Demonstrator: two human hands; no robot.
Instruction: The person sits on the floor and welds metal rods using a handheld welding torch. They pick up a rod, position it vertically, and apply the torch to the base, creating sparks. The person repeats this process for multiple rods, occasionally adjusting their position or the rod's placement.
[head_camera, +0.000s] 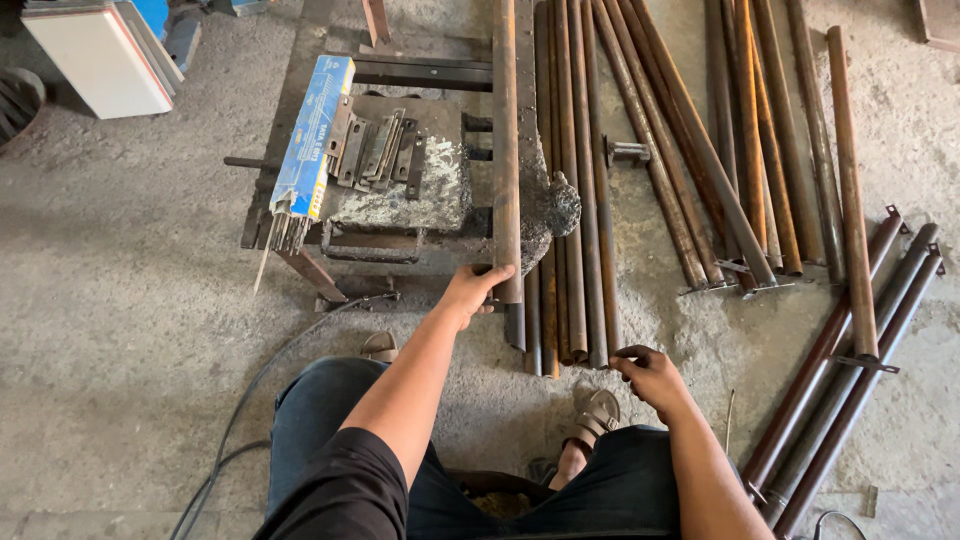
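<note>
Your left hand has its fingers wrapped round the near end of the long rusty steel pipe lying lengthwise over the low, slag-crusted steel welding counter; the pipe's near end hangs just past the counter's front edge, its far end runs out of frame at the top. Your right hand hovers at the near ends of the bundle of rusty round pipes on the concrete floor, fingers curled loosely; can't tell whether they actually pinch anything. My read: you're at the positioning step, seating that one pipe on the counter, with the floor bundle just beside it on the right. Next move calls for a firm grip while you slide or rotate the pipe, keeping it parallel to the counter edge and off the grey slag lump touching its right side. The flat steel hinge plates and the blue box of welding rods sit on the counter to the left, clear of the pipe. The black cable trails on the floor near your left knee; mind it.
</note>
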